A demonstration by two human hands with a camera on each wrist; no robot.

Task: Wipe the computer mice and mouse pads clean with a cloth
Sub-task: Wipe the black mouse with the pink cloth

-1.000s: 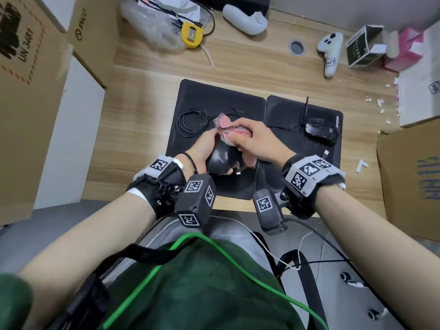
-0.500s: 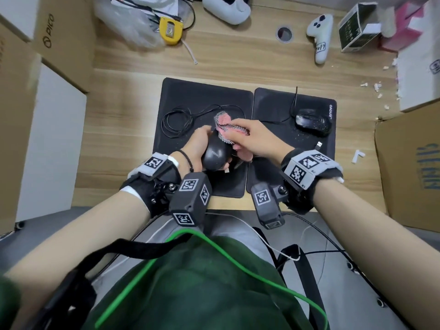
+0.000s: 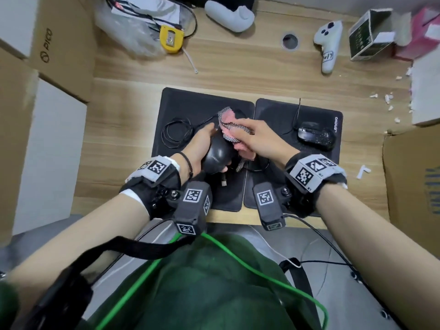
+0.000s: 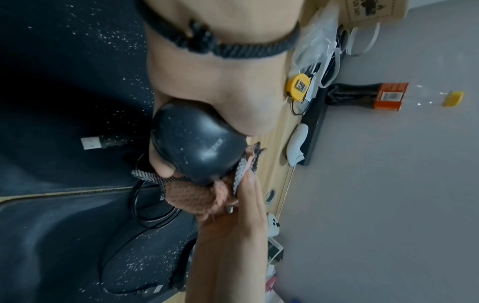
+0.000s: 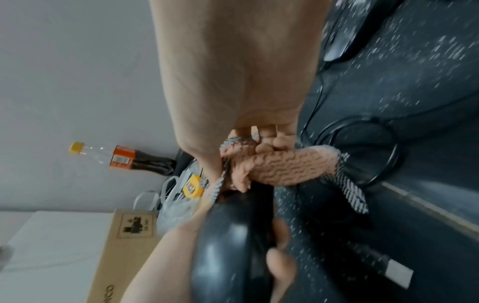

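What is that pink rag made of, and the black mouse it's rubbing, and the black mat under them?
The pink rag looks like soft knitted fabric with a grey mesh edge: wavy loops show. The black mouse in the left hand's grip seems hard, smooth plastic, since it shines with highlights. The black mat looks like matte, cloth-topped foam or rubber, probably; it is dull and speckled with white crumbs.
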